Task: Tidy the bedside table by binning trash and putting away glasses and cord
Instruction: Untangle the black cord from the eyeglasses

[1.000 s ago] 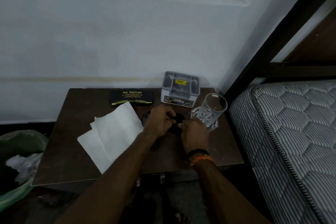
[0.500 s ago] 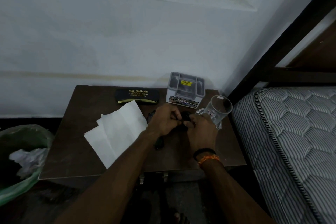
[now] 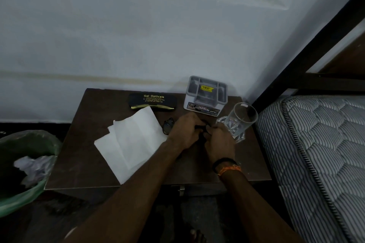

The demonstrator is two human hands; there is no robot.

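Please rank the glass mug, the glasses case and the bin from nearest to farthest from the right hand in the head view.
From the right hand:
1. Glass mug, touching or nearly touching its right side.
2. Glasses case, back left on the table.
3. Bin, on the floor, far left.

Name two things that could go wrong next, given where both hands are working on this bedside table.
1. The right hand works right beside the empty glass mug; a careless move could knock it over.
2. The glasses lie partly under the left hand, which with the right grips a small dark thing, probably the cord; leaning on them might bend the frame.
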